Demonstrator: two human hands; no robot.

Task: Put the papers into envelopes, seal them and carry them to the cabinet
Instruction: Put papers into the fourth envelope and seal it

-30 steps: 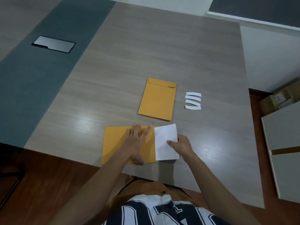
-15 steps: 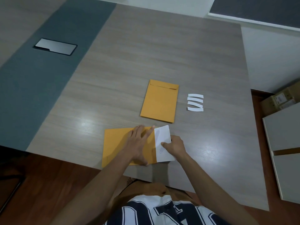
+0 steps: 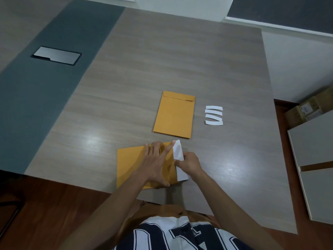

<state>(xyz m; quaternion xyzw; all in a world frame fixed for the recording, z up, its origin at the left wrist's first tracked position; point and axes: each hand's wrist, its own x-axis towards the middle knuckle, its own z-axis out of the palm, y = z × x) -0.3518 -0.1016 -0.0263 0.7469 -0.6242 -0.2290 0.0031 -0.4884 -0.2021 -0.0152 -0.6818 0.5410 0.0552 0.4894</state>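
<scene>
paper (image 3: 178, 156), thin and floppy by my guess, sits mostly inside the near envelope (image 3: 131, 165) at the table (image 3: 162, 60) edge, my right hand (image 3: 191, 164) pinching its outer edge, my left hand (image 3: 158, 165) spread flat on the envelope.

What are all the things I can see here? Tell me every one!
near envelope: 1, orange, lying at the table's near edge under the left hand
paper: 1, white, mostly inside the near envelope's right end
far envelope: 1, orange, flat mid-table, flap folded down
strips: 4, white, just right of the far envelope
table: 1, grey wood grain with a blue-grey band on its left
hatch: 1, silver, set in the band
cabinet: 1, pale grey, far right
box: 1, brown cardboard, behind the cabinet
left hand: 1, fingers flat on the near envelope
right hand: 1, pinching the paper
</scene>
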